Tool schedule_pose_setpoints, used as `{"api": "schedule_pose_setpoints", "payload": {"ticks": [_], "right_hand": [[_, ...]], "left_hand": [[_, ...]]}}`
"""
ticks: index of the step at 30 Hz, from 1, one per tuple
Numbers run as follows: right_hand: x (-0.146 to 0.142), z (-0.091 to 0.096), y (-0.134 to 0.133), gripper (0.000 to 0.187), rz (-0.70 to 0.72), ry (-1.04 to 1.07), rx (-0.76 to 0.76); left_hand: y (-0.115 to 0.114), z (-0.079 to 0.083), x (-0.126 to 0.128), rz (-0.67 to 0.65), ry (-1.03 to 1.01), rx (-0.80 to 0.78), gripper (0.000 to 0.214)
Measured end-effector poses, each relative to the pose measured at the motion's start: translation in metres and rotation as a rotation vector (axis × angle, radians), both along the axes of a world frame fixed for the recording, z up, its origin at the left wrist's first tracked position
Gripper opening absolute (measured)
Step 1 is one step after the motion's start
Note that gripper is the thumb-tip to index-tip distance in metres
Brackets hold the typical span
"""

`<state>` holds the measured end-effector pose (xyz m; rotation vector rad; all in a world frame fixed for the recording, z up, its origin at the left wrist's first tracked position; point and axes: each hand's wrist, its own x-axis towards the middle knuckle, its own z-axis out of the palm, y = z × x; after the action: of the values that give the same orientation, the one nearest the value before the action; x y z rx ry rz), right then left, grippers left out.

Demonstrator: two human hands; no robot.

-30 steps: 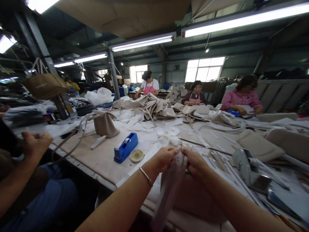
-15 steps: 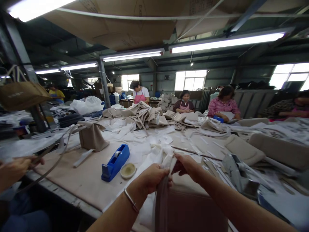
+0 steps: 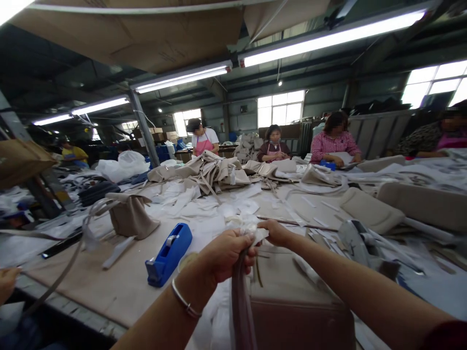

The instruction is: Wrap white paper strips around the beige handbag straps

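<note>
My left hand (image 3: 228,255), with a silver bangle at the wrist, is closed around a taupe strap (image 3: 241,306) that hangs toward me. White wrapping material (image 3: 260,236) gathers at the strap's upper end. My right hand (image 3: 275,232) pinches the edge of this white material just beside the left fingers. Beneath both hands lies a taupe bag (image 3: 299,316), its front filling the lower middle. A blue tape dispenser (image 3: 170,253) stands left of my left forearm, and a round dish (image 3: 187,261) is mostly hidden behind that arm.
A small taupe bag (image 3: 132,216) with a long strap stands at left, near another person's hand (image 3: 8,281). A grey tape dispenser (image 3: 359,243) sits at right beside taupe padded pieces (image 3: 370,211). Taupe pieces (image 3: 219,170) are heaped across the table; several people work beyond.
The view has shifted, and things appear lower left. My right hand has closed in on the white material beside my left hand. The neighbour's hand has drawn back toward the left edge.
</note>
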<state>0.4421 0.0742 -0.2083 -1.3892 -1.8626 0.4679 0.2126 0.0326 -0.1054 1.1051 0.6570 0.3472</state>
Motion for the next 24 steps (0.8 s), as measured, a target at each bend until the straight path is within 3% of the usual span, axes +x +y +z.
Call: {"api": "schedule_pose_setpoints", "payload": {"ticks": [5, 8, 11, 18, 20, 24], "right_hand": [[0.017, 0.064, 0.002, 0.019, -0.126, -0.026, 0.197], [0.017, 0.104, -0.012, 0.02, -0.167, -0.042, 0.328], [0.01, 0.129, -0.033, 0.029, -0.184, -0.049, 0.438], [0.004, 0.143, -0.058, 0.042, -0.294, -0.118, 0.652], [0.003, 0.142, -0.06, 0.043, -0.288, -0.123, 0.647], [-0.008, 0.127, -0.071, 0.037, -0.128, -0.114, 0.542]], "left_hand": [[-0.011, 0.021, -0.008, 0.068, -0.103, 0.023, 0.026], [-0.024, 0.027, -0.016, 0.072, -0.2, 0.044, 0.025], [-0.038, 0.028, -0.022, 0.071, -0.254, 0.06, 0.024], [-0.055, 0.029, -0.025, 0.105, -0.256, 0.15, 0.025], [-0.057, 0.021, -0.026, 0.114, -0.261, 0.16, 0.027], [-0.063, -0.011, -0.037, 0.117, -0.219, 0.142, 0.031]]}}
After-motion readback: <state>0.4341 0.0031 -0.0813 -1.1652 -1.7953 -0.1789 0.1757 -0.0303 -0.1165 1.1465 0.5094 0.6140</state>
